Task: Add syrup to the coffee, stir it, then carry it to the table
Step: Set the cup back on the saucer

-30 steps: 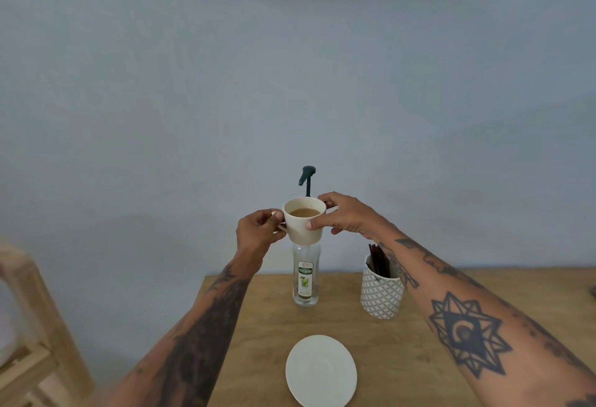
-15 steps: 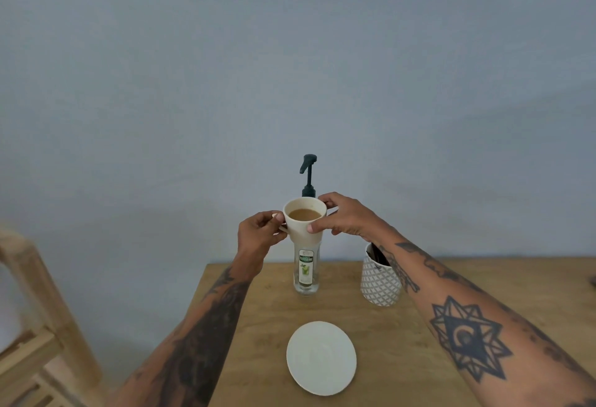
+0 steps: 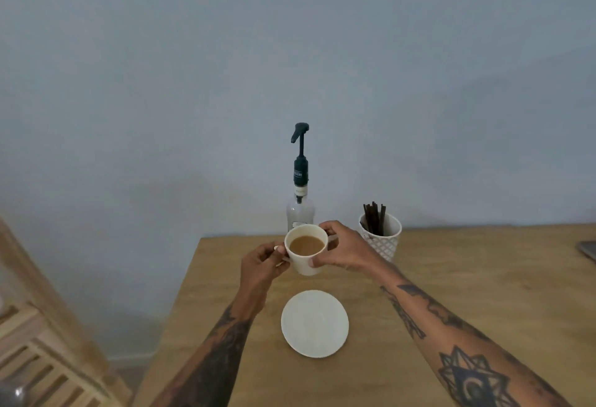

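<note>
I hold a cream coffee cup [image 3: 305, 262] of milky coffee above the wooden table [image 3: 451, 297], upright, between both hands. My left hand [image 3: 259, 266] pinches its handle on the left side. My right hand [image 3: 345, 250] wraps the cup's right wall and rim. Just behind the cup stands a clear syrup bottle [image 3: 300, 210] with a dark green pump head, its lower part hidden by the cup. An empty white saucer [image 3: 314, 323] lies on the table below and in front of the cup.
A white patterned holder [image 3: 383, 239] with several dark stir sticks stands to the right of the bottle, near my right wrist. A wooden slatted rack [image 3: 38, 342] sits at the lower left, beyond the table's left edge. A grey object [image 3: 588, 250] peeks in at the right edge.
The cup has come down from in front of the pump's neck to just above the table, both hands still on it. The bottle's pump and neck now show above it.
</note>
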